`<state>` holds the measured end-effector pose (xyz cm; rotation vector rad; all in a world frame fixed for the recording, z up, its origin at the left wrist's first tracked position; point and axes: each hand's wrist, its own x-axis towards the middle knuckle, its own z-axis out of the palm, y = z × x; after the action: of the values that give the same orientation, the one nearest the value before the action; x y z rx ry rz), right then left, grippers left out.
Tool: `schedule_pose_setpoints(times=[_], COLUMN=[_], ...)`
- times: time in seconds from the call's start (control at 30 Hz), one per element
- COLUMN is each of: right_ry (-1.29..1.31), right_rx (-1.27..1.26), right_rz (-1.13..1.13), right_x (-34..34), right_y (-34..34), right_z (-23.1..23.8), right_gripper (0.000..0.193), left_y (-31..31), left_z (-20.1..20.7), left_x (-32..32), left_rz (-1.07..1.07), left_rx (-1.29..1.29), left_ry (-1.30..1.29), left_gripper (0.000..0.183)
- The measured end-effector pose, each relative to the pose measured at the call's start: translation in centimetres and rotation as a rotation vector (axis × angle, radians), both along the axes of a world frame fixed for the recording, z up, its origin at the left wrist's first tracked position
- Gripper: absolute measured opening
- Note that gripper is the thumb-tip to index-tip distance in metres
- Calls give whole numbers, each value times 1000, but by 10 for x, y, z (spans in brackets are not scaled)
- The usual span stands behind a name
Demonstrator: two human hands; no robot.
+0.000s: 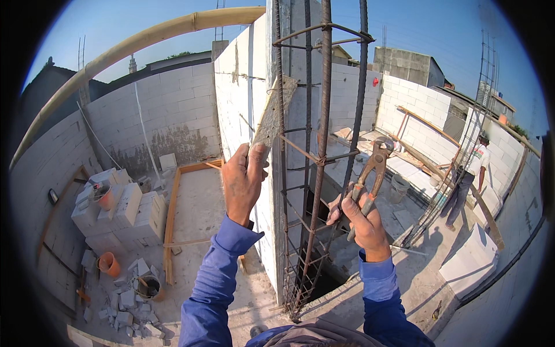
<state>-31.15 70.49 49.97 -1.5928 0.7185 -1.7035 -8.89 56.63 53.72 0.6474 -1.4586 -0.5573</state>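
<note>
My left hand (243, 184) is closed on the lower end of a thin, pale, rough-faced flat piece (277, 111). It is held upright and tilted, by the end of a white block wall (238, 81) and a rebar column cage (325, 110); whether it touches either cannot be told. On the cage's right side my right hand (365, 224) grips the handles of rusty pincers (378, 163), jaws pointing up. The pincers hang close to the right vertical bar, and their jaws hold nothing visible.
A bamboo pole (144, 37) arches across the upper left. Stacked white blocks (124, 211), an orange bucket (108, 264) and rubble (133, 306) lie lower left. A dark floor opening (326, 277) lies behind the cage. Another person (467, 176) stands at the right.
</note>
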Motion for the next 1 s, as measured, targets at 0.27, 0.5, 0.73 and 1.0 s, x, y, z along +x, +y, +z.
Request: schedule_pose_setpoints(times=[0.27,0.5,0.73,1.0], right_ry=[-30,-54,-18,12], right_rx=[-48,-65,-64,-45], right_rz=[-73,-140,-182,-225], right_x=[7,13,10,17], right_y=[-1,4,0,-3], right_z=[-5,-7,-9,-8], right_gripper=[24,23,24,20], left_y=[8,-7,-13,37], left_z=[-9,-34,-85,-233], left_x=[1,6,12,125], left_rz=[112,-438,-1833,-618], left_rx=[29,345,474,751], left_ry=[-45,111,770,499], left_gripper=[43,40,40,45])
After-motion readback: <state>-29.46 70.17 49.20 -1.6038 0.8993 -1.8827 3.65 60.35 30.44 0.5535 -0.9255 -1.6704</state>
